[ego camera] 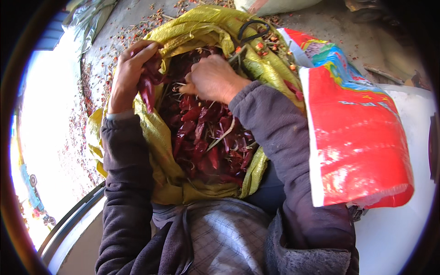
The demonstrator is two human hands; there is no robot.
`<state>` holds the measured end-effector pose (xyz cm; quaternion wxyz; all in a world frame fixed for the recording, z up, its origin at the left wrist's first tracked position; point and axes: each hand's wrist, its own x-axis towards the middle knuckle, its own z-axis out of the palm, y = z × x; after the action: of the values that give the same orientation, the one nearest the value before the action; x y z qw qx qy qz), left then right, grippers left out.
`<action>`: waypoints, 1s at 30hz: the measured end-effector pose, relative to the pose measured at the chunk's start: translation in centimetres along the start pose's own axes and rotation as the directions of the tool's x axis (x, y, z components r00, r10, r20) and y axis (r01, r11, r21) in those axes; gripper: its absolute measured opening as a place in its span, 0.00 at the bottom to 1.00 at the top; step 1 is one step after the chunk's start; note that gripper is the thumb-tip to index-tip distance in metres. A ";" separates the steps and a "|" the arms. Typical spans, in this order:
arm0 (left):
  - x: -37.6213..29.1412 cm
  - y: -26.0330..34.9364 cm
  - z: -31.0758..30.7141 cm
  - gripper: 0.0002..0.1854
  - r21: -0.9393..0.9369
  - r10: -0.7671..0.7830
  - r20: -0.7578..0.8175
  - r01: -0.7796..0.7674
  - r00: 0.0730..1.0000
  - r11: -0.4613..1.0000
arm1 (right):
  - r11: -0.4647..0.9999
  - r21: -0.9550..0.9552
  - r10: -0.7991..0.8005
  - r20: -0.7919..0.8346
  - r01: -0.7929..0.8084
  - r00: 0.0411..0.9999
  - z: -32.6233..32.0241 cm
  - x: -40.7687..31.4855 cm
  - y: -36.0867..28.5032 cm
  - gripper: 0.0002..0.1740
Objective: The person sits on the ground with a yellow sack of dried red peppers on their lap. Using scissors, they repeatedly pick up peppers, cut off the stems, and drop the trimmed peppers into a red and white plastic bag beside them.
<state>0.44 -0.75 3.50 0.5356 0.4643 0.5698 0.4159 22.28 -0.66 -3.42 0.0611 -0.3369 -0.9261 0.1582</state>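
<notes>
A yellow woven sack point(156, 151) with its mouth rolled down stands before me, holding many dried red chili peppers point(202, 137). At the sack's far left rim, my left hand point(132, 68) is closed on several dark red peppers point(148, 87), which hang below its fingers. My right hand point(215, 77) is over the peppers inside the sack, its fingers bent and a little blurred; whether anything is between them cannot be told. A pale dry stalk point(223, 134) lies on the peppers. A black loop of cord point(254, 31) rests on the far right rim.
A red printed plastic bag point(361, 144) lies at the right, beside my right sleeve, over a white surface point(385, 233). Pepper scraps and stems litter the concrete floor point(127, 20). A white sack point(282, 5) stands at the far edge. Bright light washes out the left side.
</notes>
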 end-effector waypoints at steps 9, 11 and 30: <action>-15.9 11.1 12.7 0.15 -0.438 0.426 0.286 -0.278 0.858 0.855 | 0.919 -0.394 -0.103 -0.298 -0.024 0.949 3.2 -3.2 -5.3 0.27; -17.6 13.1 15.6 0.17 -0.422 0.494 0.408 -0.322 0.768 0.848 | 0.984 -0.178 -0.061 -0.293 0.009 0.954 3.4 -4.4 -6.2 0.24; -20.2 8.4 17.7 0.15 0.319 0.750 0.412 -0.853 0.517 0.413 | 0.974 0.217 0.168 -0.519 -0.061 0.838 5.1 -12.2 -7.9 0.11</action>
<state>18.65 -18.96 14.77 0.1893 0.8380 0.3012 0.4138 25.68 -15.53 -5.65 0.3388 -0.4152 -0.8308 0.1502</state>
